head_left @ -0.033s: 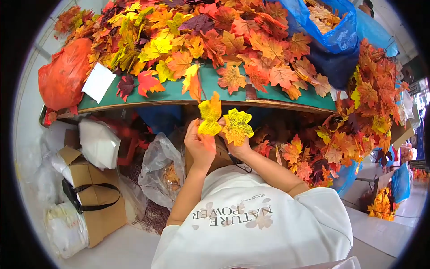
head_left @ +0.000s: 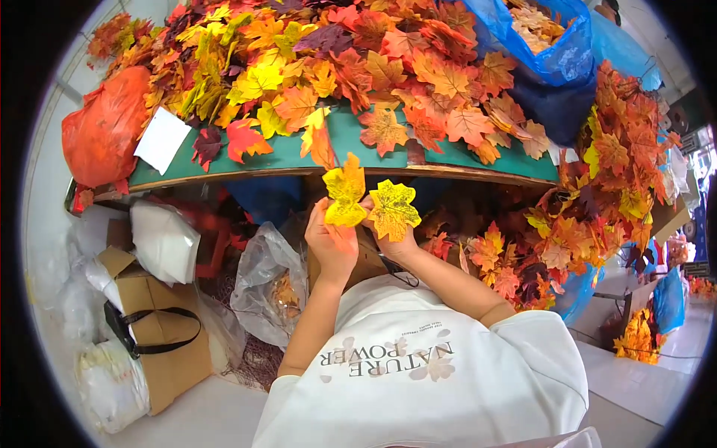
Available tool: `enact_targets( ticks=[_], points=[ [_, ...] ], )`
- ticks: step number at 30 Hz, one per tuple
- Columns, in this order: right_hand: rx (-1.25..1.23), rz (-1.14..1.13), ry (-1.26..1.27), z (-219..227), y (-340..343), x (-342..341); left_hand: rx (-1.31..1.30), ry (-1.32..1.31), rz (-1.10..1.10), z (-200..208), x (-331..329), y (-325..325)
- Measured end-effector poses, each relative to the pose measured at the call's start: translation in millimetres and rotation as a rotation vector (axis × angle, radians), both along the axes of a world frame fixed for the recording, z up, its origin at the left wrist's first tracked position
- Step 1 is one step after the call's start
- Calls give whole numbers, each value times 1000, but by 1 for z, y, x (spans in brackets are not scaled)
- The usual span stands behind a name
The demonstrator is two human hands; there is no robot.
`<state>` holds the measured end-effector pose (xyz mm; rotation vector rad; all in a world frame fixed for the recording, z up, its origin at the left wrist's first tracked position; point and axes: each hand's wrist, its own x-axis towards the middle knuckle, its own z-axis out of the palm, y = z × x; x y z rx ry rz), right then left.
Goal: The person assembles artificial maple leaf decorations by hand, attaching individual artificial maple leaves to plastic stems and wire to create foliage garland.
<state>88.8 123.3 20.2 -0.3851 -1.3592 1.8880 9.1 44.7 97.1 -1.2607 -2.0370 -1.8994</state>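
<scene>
In front of my chest, just below the table edge, my two hands are close together. My left hand pinches a yellow-orange artificial maple leaf, which stands upright over the fingers. Beside it, my right hand grips a yellow artificial maple leaf with dark veins, its face turned up. The leaves cover most of the fingertips, and the stems between them cannot be made out.
A green tabletop bears a heap of artificial leaves, a red plastic bag, a white card and a blue bag. More leaves hang at the right. A cardboard box and clear plastic bag lie left below.
Almost nothing differs. The view has shifted very slightly, and both hands keep hold of the same leaves.
</scene>
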Motion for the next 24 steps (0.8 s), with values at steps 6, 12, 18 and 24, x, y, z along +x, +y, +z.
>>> enact_targets(
  ticks=[6,12,18,24],
  points=[
    [-185,2,87,-6,6,3,16,-136,-82,9,9,2],
    [13,-77,-44,11,-4,8,-66,-48,-25,1,5,0],
    [267,-47,-138,-4,10,15,-21,68,-31,-5,5,6],
    [383,16,-157,27,20,11,-52,252,47,-10,-1,10]
  ],
)
